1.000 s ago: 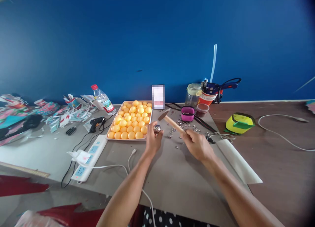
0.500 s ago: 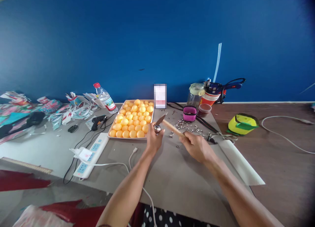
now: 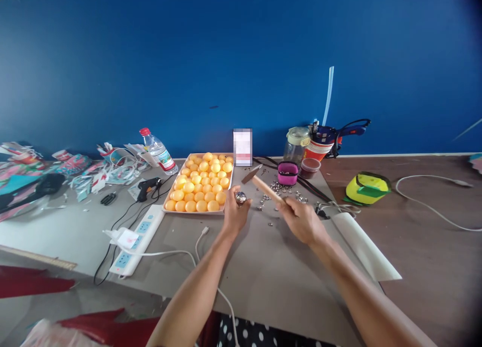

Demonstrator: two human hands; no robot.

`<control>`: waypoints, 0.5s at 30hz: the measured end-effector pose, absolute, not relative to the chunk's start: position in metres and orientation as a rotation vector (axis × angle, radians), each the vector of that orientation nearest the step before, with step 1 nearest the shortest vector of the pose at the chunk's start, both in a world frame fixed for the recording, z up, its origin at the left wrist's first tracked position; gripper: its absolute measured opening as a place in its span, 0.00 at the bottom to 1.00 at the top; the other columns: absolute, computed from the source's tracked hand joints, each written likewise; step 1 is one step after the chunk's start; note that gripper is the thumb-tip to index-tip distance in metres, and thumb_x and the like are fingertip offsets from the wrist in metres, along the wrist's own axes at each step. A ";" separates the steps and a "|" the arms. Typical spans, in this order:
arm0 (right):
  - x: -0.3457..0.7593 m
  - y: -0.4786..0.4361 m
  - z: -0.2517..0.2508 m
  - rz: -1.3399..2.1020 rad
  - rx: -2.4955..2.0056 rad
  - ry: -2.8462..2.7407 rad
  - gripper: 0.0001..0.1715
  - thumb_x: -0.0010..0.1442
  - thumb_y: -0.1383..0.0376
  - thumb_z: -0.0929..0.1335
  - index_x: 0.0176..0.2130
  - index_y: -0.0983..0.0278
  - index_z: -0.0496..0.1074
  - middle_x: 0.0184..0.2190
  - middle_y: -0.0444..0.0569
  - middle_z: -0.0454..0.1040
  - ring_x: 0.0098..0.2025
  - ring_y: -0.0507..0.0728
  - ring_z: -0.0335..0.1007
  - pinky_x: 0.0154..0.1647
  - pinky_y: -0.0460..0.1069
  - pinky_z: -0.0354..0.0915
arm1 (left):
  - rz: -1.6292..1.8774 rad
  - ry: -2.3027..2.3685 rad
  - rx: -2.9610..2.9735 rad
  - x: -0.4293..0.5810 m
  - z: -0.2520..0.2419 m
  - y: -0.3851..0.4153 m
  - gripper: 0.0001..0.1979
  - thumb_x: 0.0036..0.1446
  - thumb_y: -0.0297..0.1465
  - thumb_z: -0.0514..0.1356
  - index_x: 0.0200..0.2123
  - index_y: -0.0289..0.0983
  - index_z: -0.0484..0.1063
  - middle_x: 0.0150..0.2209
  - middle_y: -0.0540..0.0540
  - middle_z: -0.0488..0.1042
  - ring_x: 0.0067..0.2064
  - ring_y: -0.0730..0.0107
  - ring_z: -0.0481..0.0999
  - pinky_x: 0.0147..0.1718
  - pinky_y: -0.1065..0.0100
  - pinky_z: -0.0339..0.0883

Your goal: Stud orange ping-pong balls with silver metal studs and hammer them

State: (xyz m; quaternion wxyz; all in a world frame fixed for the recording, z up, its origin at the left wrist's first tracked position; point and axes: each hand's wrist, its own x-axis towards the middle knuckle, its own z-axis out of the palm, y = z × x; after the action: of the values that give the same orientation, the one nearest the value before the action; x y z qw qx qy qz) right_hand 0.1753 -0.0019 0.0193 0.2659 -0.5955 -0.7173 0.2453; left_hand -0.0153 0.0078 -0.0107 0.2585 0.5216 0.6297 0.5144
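**Both hands clenched: hammer poised beside a pinched ball**

Gripping tightly, the right hand [image 3: 301, 219] is closed around the handle of the small wooden-handled hammer [image 3: 263, 185], whose metal head hangs up and to the right of the left hand [image 3: 234, 217]. That hand pinches the small silvery stud-covered ball [image 3: 240, 198] at its fingertips, just above the grey table mat [image 3: 259, 266].

The main risk, as I judge it, is the fingers: they sit right around the ball, so a slightly off blow would land on them. A round, shiny ball could also skid out of the pinch and roll toward the cream tray of orange balls [image 3: 196, 212] just beside it, or into the loose metal studs [image 3: 280, 189].

The ball looks glittery and bumpy, nearly covered in metal.
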 end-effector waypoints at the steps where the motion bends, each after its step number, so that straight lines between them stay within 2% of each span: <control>1: 0.176 -0.001 0.019 0.679 -1.581 -1.874 0.21 0.59 0.52 0.57 0.22 0.61 0.58 0.17 0.41 0.62 0.20 0.49 0.54 0.22 0.44 0.49 | 1.401 1.671 1.363 -0.015 -0.010 0.008 0.23 0.44 0.31 0.63 0.46 0.38 0.63 0.39 0.47 0.67 0.35 0.73 0.66 0.38 0.67 0.61; 5: 0.179 0.005 0.014 0.711 -1.543 -1.744 0.22 0.58 0.50 0.57 0.21 0.62 0.58 0.17 0.41 0.60 0.21 0.50 0.55 0.24 0.44 0.51 | 1.455 1.413 1.118 -0.016 -0.011 0.009 0.23 0.48 0.34 0.61 0.48 0.39 0.63 0.33 0.50 0.67 0.33 0.74 0.67 0.36 0.69 0.61; 7: 0.179 0.007 0.011 0.745 -1.552 -1.732 0.22 0.57 0.50 0.58 0.21 0.62 0.58 0.16 0.40 0.59 0.21 0.50 0.54 0.23 0.44 0.51 | 1.526 1.235 0.933 -0.016 -0.011 0.011 0.21 0.49 0.32 0.59 0.48 0.40 0.64 0.34 0.50 0.67 0.34 0.75 0.69 0.36 0.70 0.61; 11: 0.178 0.010 0.006 0.814 -1.544 -1.703 0.23 0.57 0.49 0.58 0.21 0.62 0.58 0.16 0.40 0.59 0.20 0.50 0.53 0.23 0.44 0.51 | 1.480 0.922 0.649 -0.014 -0.005 0.013 0.19 0.45 0.27 0.60 0.44 0.39 0.66 0.35 0.50 0.70 0.35 0.73 0.73 0.36 0.69 0.62; 15: 0.179 0.011 0.006 0.873 -1.548 -1.665 0.24 0.57 0.48 0.57 0.21 0.62 0.60 0.16 0.40 0.60 0.20 0.50 0.54 0.22 0.44 0.51 | 1.374 0.774 0.655 -0.013 0.005 0.008 0.14 0.48 0.29 0.62 0.40 0.36 0.68 0.38 0.46 0.73 0.40 0.67 0.74 0.41 0.65 0.64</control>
State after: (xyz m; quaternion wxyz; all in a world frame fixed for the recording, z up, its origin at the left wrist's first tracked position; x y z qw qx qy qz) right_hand 0.1793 0.0111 0.0060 0.3460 -0.5964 -0.6415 0.3363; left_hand -0.0126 0.0077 0.0049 0.6570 0.2892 0.3417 0.6066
